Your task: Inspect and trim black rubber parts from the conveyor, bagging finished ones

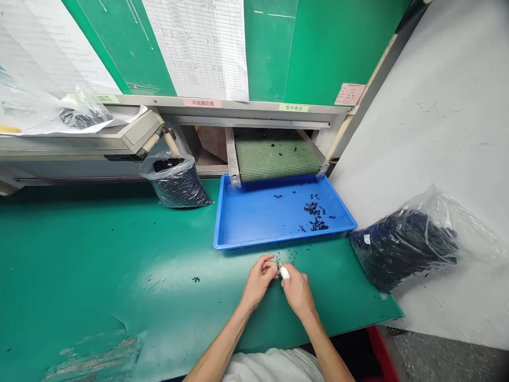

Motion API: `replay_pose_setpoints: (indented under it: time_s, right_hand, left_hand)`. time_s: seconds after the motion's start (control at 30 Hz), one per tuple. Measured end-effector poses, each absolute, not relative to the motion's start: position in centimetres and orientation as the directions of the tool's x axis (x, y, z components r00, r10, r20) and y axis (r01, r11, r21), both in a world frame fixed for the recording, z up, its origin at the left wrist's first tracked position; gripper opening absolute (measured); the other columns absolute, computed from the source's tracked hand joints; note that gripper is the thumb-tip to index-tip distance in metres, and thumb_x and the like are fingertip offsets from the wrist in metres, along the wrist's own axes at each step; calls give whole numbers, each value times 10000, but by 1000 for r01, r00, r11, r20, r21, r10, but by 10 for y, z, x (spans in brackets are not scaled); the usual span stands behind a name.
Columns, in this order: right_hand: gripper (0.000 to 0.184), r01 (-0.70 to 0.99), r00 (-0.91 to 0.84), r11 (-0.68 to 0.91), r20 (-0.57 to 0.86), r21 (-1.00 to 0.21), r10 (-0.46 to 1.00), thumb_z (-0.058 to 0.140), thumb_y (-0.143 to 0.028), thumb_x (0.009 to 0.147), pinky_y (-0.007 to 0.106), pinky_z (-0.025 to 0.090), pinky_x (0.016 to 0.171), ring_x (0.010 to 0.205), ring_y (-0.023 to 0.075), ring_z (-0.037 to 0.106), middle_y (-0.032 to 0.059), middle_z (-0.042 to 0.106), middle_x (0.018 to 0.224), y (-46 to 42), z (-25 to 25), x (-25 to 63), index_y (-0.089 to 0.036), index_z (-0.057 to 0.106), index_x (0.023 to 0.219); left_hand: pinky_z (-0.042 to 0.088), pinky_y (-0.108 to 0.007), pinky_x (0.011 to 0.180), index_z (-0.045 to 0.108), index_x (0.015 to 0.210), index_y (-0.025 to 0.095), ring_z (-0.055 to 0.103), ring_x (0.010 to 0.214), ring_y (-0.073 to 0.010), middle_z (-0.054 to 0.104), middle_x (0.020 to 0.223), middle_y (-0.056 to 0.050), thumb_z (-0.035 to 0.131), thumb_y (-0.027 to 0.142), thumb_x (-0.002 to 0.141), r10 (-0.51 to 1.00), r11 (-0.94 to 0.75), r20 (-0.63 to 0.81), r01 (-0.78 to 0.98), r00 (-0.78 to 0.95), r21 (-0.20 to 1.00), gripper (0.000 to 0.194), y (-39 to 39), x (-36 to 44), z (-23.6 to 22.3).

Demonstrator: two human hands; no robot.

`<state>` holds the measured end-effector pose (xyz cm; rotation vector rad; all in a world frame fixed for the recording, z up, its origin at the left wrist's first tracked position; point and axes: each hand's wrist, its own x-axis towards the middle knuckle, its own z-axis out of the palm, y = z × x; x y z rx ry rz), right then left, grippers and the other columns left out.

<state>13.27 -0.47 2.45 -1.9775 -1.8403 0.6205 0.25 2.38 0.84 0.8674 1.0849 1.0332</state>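
Note:
My right hand [298, 292] grips a small tool with a white handle [284, 272]; its thin tip points toward my left fingers. Facing it, my left hand [257, 281] is closed in a pinch, thumb against fingertips, on a tiny dark piece that is mostly hidden. The two hands almost touch, just in front of the blue tray [254, 245]. Small black parts [316, 215] lie in a loose heap in the tray's right half. Tiny black bits [293, 256] are scattered on the green mat beyond my hands.
A green mesh conveyor belt [278, 159] ends over the tray's back edge. One plastic bag of black parts [178, 185] stands left of the tray, and a larger filled bag [405, 244] leans on the right wall. A small black cluster [196, 279] lies on the green mat [119, 254].

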Motion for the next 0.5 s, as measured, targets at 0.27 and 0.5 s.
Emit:
replay_pose_setpoints:
  time_s: [0.27, 0.5]
  right_hand:
    - [316, 884, 76, -82, -31, -461, 997, 326, -150, 856, 237, 335, 505, 648, 152, 570, 70, 648, 850, -8, -3, 191, -206, 614, 973]
    - [322, 946, 31, 49, 239, -321, 971, 341, -212, 877, 249, 465, 565, 776, 193, 622, 88, 653, 915, -16, -60, 237, -227, 603, 1063]
  left_hand:
    - [453, -201, 596, 593, 762, 152, 567, 672, -95, 636, 836, -32, 731, 232, 669, 870, 487, -458, -463, 183, 740, 185, 26, -34, 15]
    - [409, -161, 481, 553, 780, 164, 518, 592, -72, 548, 738, 8, 656, 142, 742, 863, 498, -406, -634, 299, 591, 112, 58, -35, 60]
